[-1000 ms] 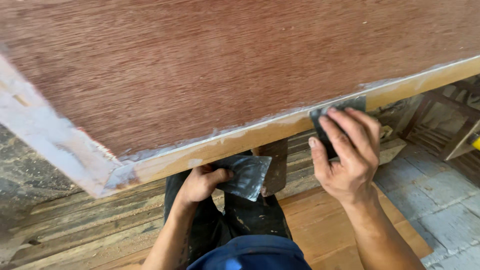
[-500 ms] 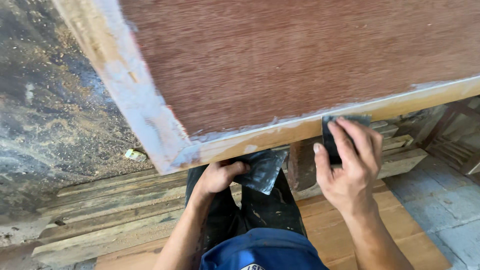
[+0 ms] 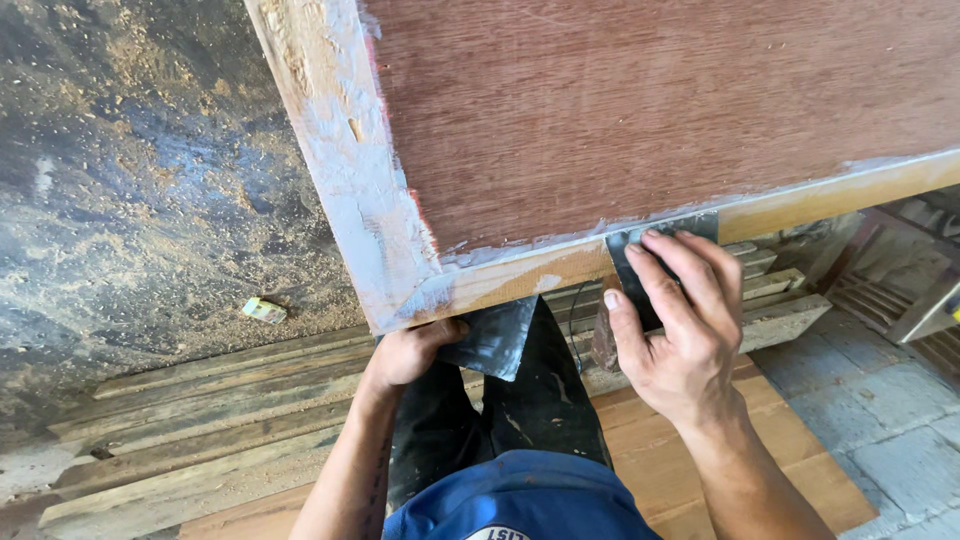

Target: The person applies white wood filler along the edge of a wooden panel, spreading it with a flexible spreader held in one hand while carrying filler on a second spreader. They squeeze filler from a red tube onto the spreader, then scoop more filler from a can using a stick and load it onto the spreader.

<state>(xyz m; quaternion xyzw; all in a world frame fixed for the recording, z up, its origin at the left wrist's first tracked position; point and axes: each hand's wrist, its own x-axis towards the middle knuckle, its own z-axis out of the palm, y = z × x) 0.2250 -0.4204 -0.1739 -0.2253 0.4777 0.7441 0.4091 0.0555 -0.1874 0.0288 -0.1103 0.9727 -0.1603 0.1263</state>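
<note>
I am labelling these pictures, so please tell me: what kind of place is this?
Probably a woodworking shop: a wooden panel being sanded, sawdust on the floor, and stacked planks.

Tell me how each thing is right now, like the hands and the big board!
Right hand: pressing dark sandpaper flat on the frame edge.
Sandpaper: mostly covered by the fingers.
Left hand: under the panel's corner, holding a folded dark sheet.
Folded dark sheet: bent, hanging below the edge.
Wooden panel: reddish face, pale frame smeared with whitish filler.
Floor: dusted with sawdust.
Small pale scrap: lying on the floor.
</note>
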